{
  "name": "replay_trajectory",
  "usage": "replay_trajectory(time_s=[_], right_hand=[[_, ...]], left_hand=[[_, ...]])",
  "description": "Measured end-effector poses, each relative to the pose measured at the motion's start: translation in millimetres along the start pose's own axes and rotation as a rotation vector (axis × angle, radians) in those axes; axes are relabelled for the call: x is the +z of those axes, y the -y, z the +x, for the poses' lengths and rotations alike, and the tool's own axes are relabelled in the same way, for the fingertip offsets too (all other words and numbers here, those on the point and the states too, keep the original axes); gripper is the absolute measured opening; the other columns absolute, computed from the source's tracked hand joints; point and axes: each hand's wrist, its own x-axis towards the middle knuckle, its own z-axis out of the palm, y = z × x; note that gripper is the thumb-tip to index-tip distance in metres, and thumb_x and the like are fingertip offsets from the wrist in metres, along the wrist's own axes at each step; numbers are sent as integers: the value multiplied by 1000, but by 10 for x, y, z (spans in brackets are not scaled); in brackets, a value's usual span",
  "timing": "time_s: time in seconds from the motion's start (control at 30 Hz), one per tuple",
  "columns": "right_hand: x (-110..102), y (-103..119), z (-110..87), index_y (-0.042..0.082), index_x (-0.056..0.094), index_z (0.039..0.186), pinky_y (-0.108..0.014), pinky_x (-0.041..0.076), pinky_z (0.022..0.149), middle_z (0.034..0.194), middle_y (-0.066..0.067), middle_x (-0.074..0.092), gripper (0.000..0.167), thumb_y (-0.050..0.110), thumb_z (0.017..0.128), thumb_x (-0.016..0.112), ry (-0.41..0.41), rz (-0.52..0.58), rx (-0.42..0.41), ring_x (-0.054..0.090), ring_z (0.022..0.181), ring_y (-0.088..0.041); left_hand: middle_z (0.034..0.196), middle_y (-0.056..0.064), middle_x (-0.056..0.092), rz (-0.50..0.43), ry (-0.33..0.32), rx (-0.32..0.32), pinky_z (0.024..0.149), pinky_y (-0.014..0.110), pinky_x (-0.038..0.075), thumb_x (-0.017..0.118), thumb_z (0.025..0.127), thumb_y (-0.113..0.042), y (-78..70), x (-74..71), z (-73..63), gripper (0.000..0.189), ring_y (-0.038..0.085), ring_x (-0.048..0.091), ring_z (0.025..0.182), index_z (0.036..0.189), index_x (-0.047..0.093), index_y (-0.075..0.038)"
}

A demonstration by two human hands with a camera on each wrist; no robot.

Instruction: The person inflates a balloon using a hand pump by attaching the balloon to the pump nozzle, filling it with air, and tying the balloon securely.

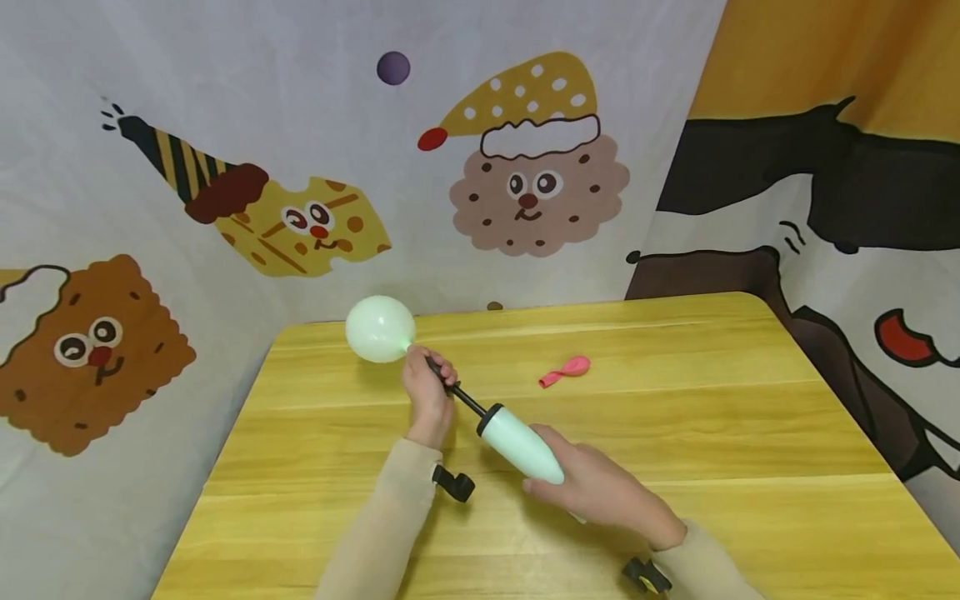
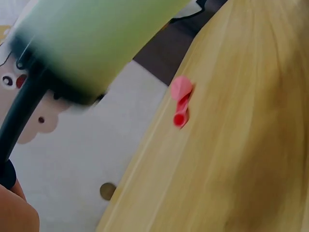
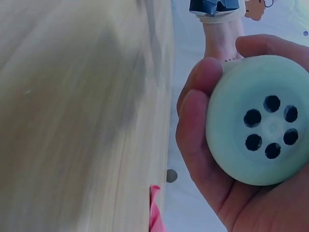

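Observation:
A pale green balloon [image 1: 379, 329], partly inflated, is on the black front end of a mint-green balloon pump [image 1: 519, 443]. My left hand [image 1: 429, 392] grips that black end right beside the balloon's neck. My right hand [image 1: 596, 479] holds the pump's thick green body from behind, fingers curled round it. In the right wrist view, the round rear end of the pump [image 3: 273, 137] shows several dark holes. A stretch of black rod [image 1: 470, 402] is visible between the two hands. Only a little of the left hand [image 2: 17, 210] appears in the left wrist view.
A limp pink balloon [image 1: 566, 371] lies on the wooden table [image 1: 300, 467], beyond the pump and to its right. Behind the table hangs a pale cloth [image 1: 315, 67] printed with cartoon biscuits and cheese. Each wrist bears a black strap.

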Motion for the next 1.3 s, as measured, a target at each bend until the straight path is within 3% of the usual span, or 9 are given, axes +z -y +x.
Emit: replay_trajectory(time_s=[0.27,0.5,0.73,1.07,1.3], right_hand=[[-11,64,171,14,40,155,-33,54,48,88,-5,64,73,40,95,74,-7,36,15,62,57,-13],[27,25,230,17,39,155,-34,54,49,89,-6,64,73,41,96,73,-28,55,25,62,57,-14],[39,14,129,25,35,158,-34,53,45,84,-5,64,74,43,97,72,-13,110,42,60,52,-13],[-152,23,-184,33,40,154,-31,52,48,88,-1,62,64,44,98,70,43,31,-9,58,54,-9],[-146,-43,-183,31,42,153,-29,52,56,93,3,64,62,44,99,70,38,-33,-65,59,63,-7]], left_hand=[[64,-2,48,17,69,-43,44,17,37,30,115,-33,124,112,-173,44,6,44,49,83,47,-10],[63,-2,49,91,117,-67,46,18,40,30,115,-37,151,145,-241,48,7,45,49,80,49,-11],[61,-2,49,64,112,-14,44,18,39,29,115,-34,40,122,-96,47,7,44,48,80,49,-10],[69,-1,50,-113,-16,42,43,16,36,32,115,-33,-377,-45,270,37,6,45,48,86,45,-14],[70,0,49,-117,-11,46,42,16,36,32,115,-32,-378,-72,260,38,7,44,48,85,44,-14]])
